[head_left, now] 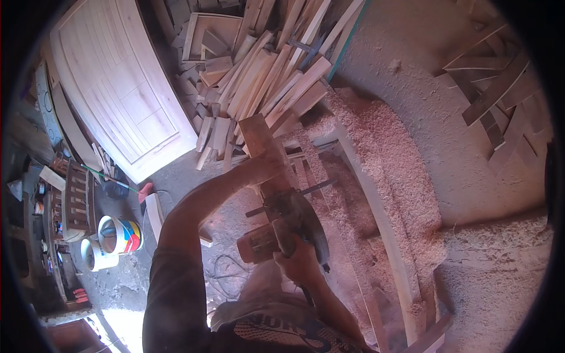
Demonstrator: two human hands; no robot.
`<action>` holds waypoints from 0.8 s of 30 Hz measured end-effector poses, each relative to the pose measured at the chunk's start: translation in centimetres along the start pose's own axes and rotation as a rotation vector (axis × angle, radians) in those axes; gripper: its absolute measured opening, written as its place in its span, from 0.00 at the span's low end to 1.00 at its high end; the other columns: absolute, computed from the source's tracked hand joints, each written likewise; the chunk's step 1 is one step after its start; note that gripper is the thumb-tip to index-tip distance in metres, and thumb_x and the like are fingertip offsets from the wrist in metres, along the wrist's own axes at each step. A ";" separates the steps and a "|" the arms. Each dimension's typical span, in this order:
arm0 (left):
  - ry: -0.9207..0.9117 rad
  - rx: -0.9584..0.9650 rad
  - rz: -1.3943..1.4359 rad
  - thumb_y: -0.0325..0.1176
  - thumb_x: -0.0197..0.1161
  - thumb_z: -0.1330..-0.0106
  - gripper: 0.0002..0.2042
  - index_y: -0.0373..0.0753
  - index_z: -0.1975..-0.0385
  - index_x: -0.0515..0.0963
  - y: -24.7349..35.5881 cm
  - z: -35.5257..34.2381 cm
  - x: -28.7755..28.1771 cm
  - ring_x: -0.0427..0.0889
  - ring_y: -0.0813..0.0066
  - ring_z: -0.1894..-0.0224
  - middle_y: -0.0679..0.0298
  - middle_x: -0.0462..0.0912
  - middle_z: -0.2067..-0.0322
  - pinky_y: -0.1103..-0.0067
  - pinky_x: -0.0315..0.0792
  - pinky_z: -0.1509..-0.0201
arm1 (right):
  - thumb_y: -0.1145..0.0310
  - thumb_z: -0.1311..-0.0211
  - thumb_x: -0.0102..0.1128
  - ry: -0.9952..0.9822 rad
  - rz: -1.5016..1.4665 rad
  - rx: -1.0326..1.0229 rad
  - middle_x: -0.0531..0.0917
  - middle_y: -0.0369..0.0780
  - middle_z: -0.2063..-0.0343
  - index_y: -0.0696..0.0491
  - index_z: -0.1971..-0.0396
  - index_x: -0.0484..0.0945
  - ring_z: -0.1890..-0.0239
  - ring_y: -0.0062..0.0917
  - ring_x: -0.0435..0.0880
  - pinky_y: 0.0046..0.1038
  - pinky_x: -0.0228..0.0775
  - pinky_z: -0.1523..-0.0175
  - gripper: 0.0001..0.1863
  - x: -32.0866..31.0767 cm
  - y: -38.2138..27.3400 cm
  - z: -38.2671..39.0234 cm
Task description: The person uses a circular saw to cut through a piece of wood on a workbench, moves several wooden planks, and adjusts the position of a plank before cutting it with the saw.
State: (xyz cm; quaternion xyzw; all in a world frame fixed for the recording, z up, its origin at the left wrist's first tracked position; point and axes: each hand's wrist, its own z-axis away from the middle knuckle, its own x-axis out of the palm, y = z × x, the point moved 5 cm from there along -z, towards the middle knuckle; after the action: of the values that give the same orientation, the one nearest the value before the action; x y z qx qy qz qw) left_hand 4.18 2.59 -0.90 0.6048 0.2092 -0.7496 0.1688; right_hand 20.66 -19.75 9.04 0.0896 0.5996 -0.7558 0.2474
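Note:
My right hand [299,262] is closed round the rear handle of a circular saw [285,220], whose motor housing sticks out to the left and whose round guard is on the right. A straight metal rod crosses the front of the saw. Ahead of it, my left hand [272,167] is wrapped over a wooden board [254,134] that runs under the saw's front. Most of the left fingers are hidden. The board lies over a wooden frame bench [376,200] strewn with shavings. The blade's edge cannot be seen.
Pinkish wood shavings [406,170] heap along the bench's right. Piled offcuts [253,76] lie beyond it, with dark boards [494,88] at far right. A panelled door [118,82] leans at left, near two buckets [120,235]. A cable [220,273] loops on the floor.

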 end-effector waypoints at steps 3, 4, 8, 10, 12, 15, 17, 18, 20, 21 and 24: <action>-0.029 0.019 0.048 0.42 0.83 0.62 0.54 0.40 0.29 0.62 0.2 -0.3 -2.0 0.67 0.64 0.29 0.61 0.72 0.35 0.63 0.56 0.22 | 0.64 0.47 0.74 -0.003 -0.013 -0.035 0.86 0.57 0.61 0.59 0.45 0.77 0.56 0.52 0.87 0.44 0.80 0.50 0.29 -0.3 -0.2 -0.7; -0.033 0.025 0.044 0.41 0.83 0.62 0.54 0.40 0.29 0.62 -0.1 -0.5 -2.0 0.67 0.64 0.29 0.61 0.72 0.35 0.63 0.56 0.23 | 0.64 0.47 0.74 -0.006 -0.006 -0.038 0.86 0.57 0.61 0.59 0.45 0.77 0.55 0.53 0.87 0.44 0.80 0.50 0.29 -0.5 -0.3 -1.1; -0.074 0.024 0.137 0.40 0.85 0.61 0.59 0.43 0.25 0.55 -1.3 -0.4 1.4 0.59 0.63 0.24 0.60 0.63 0.28 0.55 0.52 0.20 | 0.64 0.47 0.73 -0.040 0.010 0.000 0.86 0.58 0.61 0.59 0.45 0.77 0.54 0.53 0.86 0.44 0.79 0.49 0.29 0.0 -0.9 -2.0; -0.034 0.029 0.135 0.39 0.82 0.55 0.56 0.44 0.24 0.54 -1.7 -0.4 2.4 0.59 0.64 0.24 0.60 0.63 0.28 0.56 0.52 0.20 | 0.64 0.47 0.73 -0.016 0.007 -0.027 0.86 0.58 0.61 0.59 0.45 0.78 0.54 0.53 0.86 0.44 0.79 0.48 0.29 0.1 -1.0 -2.4; 0.059 0.027 0.078 0.38 0.79 0.50 0.52 0.45 0.24 0.54 -2.4 0.5 3.8 0.59 0.64 0.24 0.60 0.63 0.28 0.55 0.52 0.20 | 0.64 0.47 0.73 -0.013 0.007 -0.047 0.86 0.58 0.61 0.59 0.45 0.78 0.54 0.53 0.86 0.44 0.79 0.48 0.29 0.6 -1.4 -2.8; 0.138 -0.073 0.047 0.38 0.74 0.43 0.45 0.45 0.25 0.57 -2.4 1.9 2.4 0.60 0.62 0.24 0.59 0.62 0.27 0.54 0.54 0.22 | 0.64 0.48 0.73 -0.004 0.014 -0.024 0.86 0.59 0.61 0.60 0.46 0.78 0.54 0.54 0.86 0.44 0.79 0.48 0.29 0.8 -1.5 -3.4; -0.019 -0.311 0.188 0.39 0.72 0.40 0.40 0.45 0.27 0.61 -1.6 3.7 0.1 0.62 0.59 0.25 0.57 0.63 0.28 0.55 0.58 0.23 | 0.64 0.48 0.73 0.006 0.005 0.002 0.85 0.59 0.61 0.60 0.47 0.78 0.54 0.54 0.86 0.44 0.79 0.49 0.29 0.4 -1.6 -3.9; 0.114 -0.491 0.398 0.41 0.71 0.38 0.37 0.43 0.29 0.64 -1.5 5.4 -0.1 0.66 0.59 0.27 0.55 0.66 0.30 0.59 0.60 0.25 | 0.64 0.48 0.73 0.004 -0.001 -0.009 0.85 0.59 0.61 0.60 0.47 0.78 0.54 0.54 0.86 0.44 0.79 0.49 0.28 0.6 -1.8 -4.1; 0.392 -0.836 0.815 0.45 0.70 0.35 0.33 0.41 0.32 0.69 -0.4 10.1 0.7 0.73 0.59 0.32 0.49 0.73 0.34 0.66 0.65 0.27 | 0.64 0.48 0.73 0.011 -0.011 -0.028 0.85 0.59 0.62 0.60 0.47 0.78 0.54 0.54 0.86 0.44 0.79 0.49 0.28 0.6 -2.1 -4.6; 0.499 -0.986 1.007 0.48 0.67 0.32 0.29 0.38 0.36 0.72 0.7 12.7 2.4 0.79 0.58 0.40 0.49 0.80 0.43 0.68 0.71 0.35 | 0.64 0.48 0.73 0.017 -0.020 -0.058 0.85 0.59 0.62 0.60 0.47 0.78 0.54 0.54 0.86 0.44 0.79 0.49 0.28 0.9 -2.2 -4.8; 0.485 -1.275 1.434 0.56 0.53 0.23 0.28 0.32 0.44 0.78 6.8 18.4 5.9 0.85 0.70 0.61 0.56 0.86 0.63 0.74 0.78 0.53 | 0.64 0.48 0.73 0.030 -0.020 -0.073 0.86 0.58 0.61 0.60 0.47 0.78 0.54 0.52 0.86 0.43 0.79 0.49 0.28 1.2 -2.4 -5.5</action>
State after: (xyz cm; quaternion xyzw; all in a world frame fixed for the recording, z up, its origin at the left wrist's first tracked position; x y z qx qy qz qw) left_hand -9.04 -12.77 -4.11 0.5214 0.1868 -0.0728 0.8294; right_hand 17.60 -14.44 9.09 0.0860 0.6312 -0.7344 0.2340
